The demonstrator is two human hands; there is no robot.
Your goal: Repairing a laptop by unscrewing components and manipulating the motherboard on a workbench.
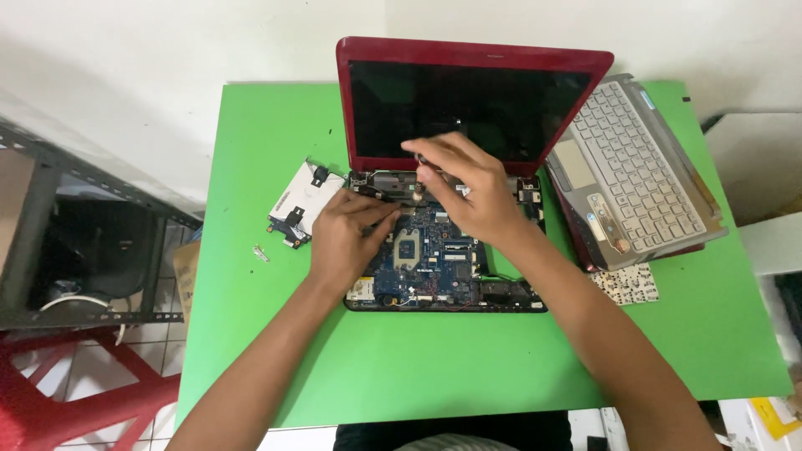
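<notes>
A red laptop (pixel 472 58) stands open on a green table (pixel 401 359), its base stripped so the blue motherboard (pixel 430 267) shows. My left hand (pixel 347 234) rests on the left side of the board, fingers curled down at its upper left corner near the hinge. My right hand (pixel 464 188) hovers over the top middle of the board, just under the dark screen, with fingertips pinched together on something small that I cannot make out.
A white hard drive in a bracket (pixel 301 205) lies left of the laptop, with a small metal piece (pixel 261 253) beside it. The removed grey keyboard and palm rest (pixel 635 171) lie at the right over a small board (pixel 626 284). A metal shelf (pixel 75 242) stands left.
</notes>
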